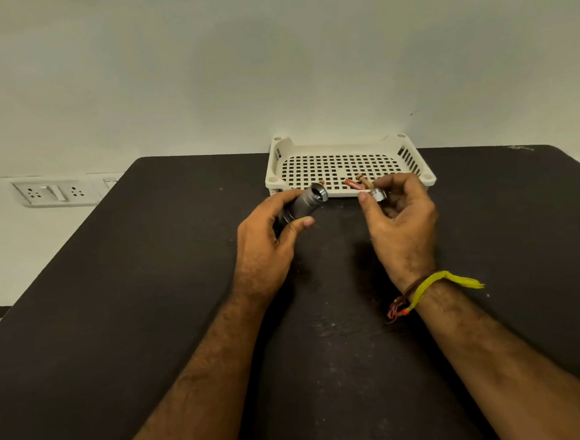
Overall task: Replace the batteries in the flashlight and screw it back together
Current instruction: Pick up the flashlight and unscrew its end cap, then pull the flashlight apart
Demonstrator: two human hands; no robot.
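Both hands hover over the dark surface (pixel 150 298): left hand (pixel 269 242) grasps the flashlight (pixel 303 205), open end toward two o'clock; right hand (pixel 398 219) pinches the cap (pixel 379 194). Batteries (pixel 354 183) lie in the tray (pixel 341 144) at twelve. Unscrewing looks finished; swapping and reassembly seemingly remain.

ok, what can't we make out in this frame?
Head view only:
- Inside of the grey metal flashlight body: too dark and small to tell if batteries are loaded; the left hand covers its rear end.
- Small silver cap: mostly hidden by the right hand's fingers.
- Red batteries in the white perforated tray: count unclear, partly behind the hands.
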